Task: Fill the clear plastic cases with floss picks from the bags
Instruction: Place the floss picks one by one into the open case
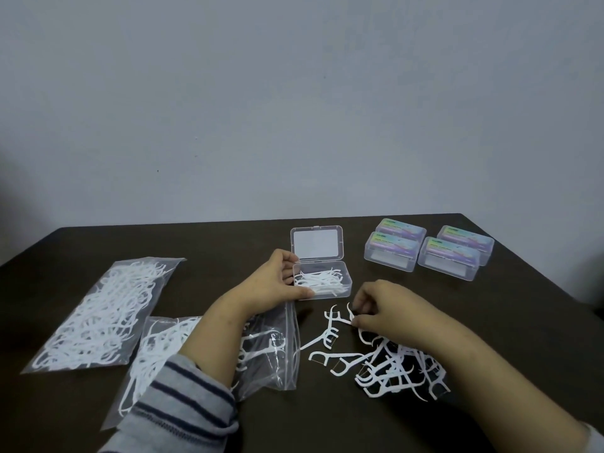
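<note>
An open clear plastic case sits mid-table, its lid raised, with several white floss picks inside. My left hand grips the case's left end, thumb along its front edge. Just right of it, my right hand pinches a floss pick at the top of a loose pile of picks on the table. Under my left forearm lies an opened zip bag with picks in it. A second, full bag lies at the far left.
Several closed clear cases with coloured labels stand in a group at the back right. The dark table ends near the right edge of view. A plain wall rises behind.
</note>
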